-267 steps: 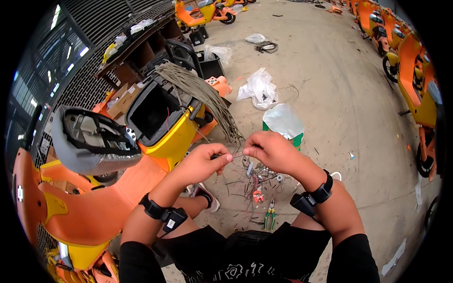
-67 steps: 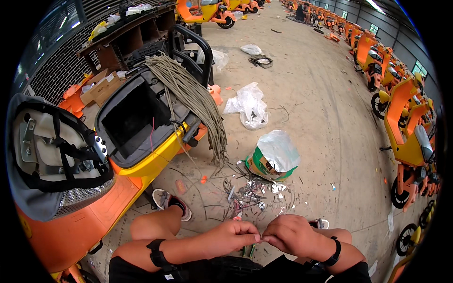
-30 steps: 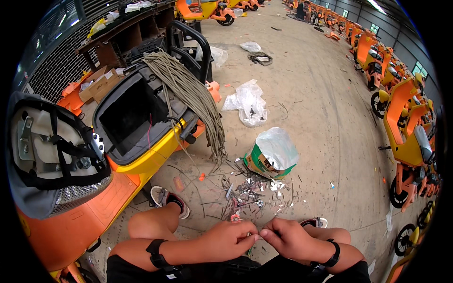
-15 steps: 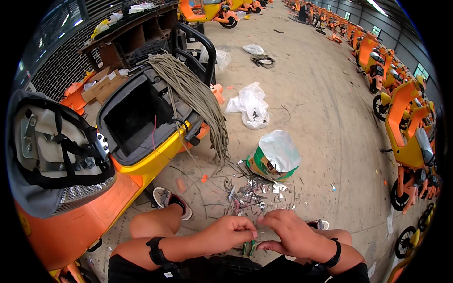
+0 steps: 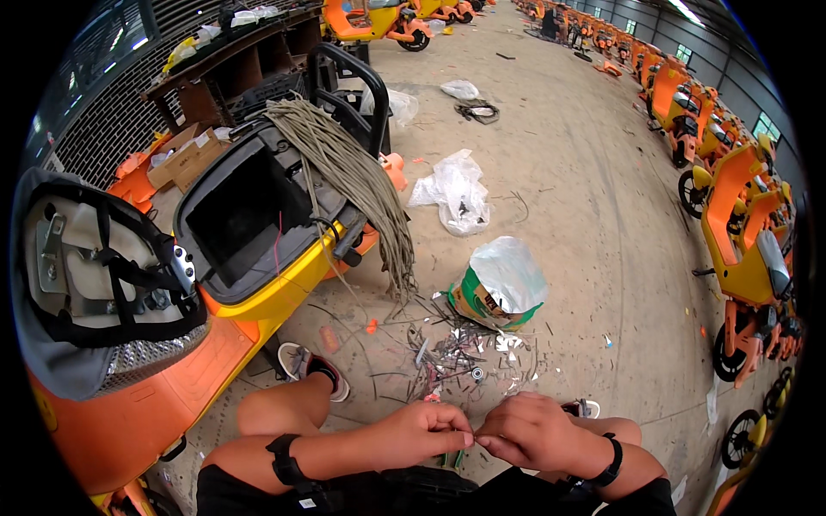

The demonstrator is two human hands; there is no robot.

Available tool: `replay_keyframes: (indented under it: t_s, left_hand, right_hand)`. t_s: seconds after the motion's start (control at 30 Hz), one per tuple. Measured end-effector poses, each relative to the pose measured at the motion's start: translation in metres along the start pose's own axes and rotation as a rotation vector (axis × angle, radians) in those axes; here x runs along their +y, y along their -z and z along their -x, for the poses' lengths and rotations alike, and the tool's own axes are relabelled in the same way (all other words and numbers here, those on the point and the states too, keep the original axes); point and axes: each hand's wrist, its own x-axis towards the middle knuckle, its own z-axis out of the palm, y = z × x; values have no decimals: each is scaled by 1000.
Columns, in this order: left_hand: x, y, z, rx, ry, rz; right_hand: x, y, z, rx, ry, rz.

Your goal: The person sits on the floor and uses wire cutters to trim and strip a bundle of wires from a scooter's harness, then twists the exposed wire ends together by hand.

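Two bare hands meet low in front of the seated person, fingertips just about touching. The left hand (image 5: 428,434) has its thumb and forefinger pinched together at the tips on a thin piece (image 5: 474,437), so small that little of it shows; it seems to lie across the narrow gap toward the right hand (image 5: 527,428), roughly left to right, but its ends are hidden and which way it points cannot be told. The right fingers are curled over, thumb aimed at the left fingertips; whether they grip the piece too is unclear. Just below the hands, partly covered, a green-handled tool (image 5: 458,461) shows two strips with their long axis running away from the body. Beyond the knees, a scatter of scraps (image 5: 453,351) lies on the floor, its dark strips pointing every way, with a round metal ring (image 5: 477,373) at its near side. Behind that stands a green sack (image 5: 508,279), its pale mouth open and upward. To the left, an orange and yellow scooter (image 5: 301,279) bears a bundle of rope (image 5: 340,163) over its rear. Farther off lie a white plastic bag (image 5: 459,191) and a dark coil (image 5: 476,111).
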Motion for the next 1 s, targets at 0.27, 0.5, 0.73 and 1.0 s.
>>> replay_keyframes:
  t_s: [0.27, 0.5, 0.73, 1.0]
  left_hand:
    - [19, -9, 11, 255, -687, -1385]
    - [12, 2, 11, 203, 81, -368]
    - [8, 9, 6, -5, 314, 347]
    - [7, 11, 5, -84, 325, 431]
  right_hand:
    - [8, -24, 14, -93, -1178, -1586]
    - [-4, -6, 4, -110, -559, -502]
    - [6, 5, -1, -19, 138, 165]
    - [0, 10, -1, 5, 226, 274]
